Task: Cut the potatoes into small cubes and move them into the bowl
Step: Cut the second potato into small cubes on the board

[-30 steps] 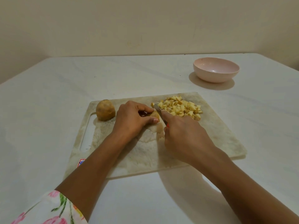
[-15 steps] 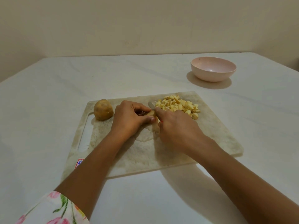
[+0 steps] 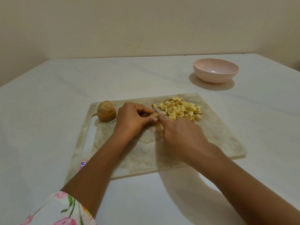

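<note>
A floral sleeve (image 3: 56, 210) is showing at the near left. From it the left forearm is slanting forward and rightward across the near edge of the board (image 3: 211, 140). The right forearm is slanting in from the near right and is crossing the same edge. The board is lying on the table (image 3: 48, 103), turned slightly, with its handle slot running along its left edge and a sticker (image 3: 83, 164) sitting at its near left corner.

At the board's middle the left hand (image 3: 131, 118) is arching palm down with its knuckles raised. Its fingers are curling over a potato piece (image 3: 154, 114) and its thumb is pressing in from the near side, so it is gripping the piece against the board. The right hand (image 3: 181, 137) is lying just right of it, back upward, with its fingers curling under around a knife (image 3: 156, 109). The handle is hiding inside the fist, and only a sliver of blade is showing at the piece's far side. The two hands are nearly meeting at the fingertips. A pale slice (image 3: 159, 127) is lying flat between them, partly under the right hand.

A whole potato (image 3: 106, 113) is sitting near the board's far left corner, just left of the left hand. The cubes (image 3: 181, 109) are heaping by the far edge, right of centre, just beyond the right hand. The bowl (image 3: 215, 70) is standing on the table beyond the board's far right corner, well apart from the cubes.
</note>
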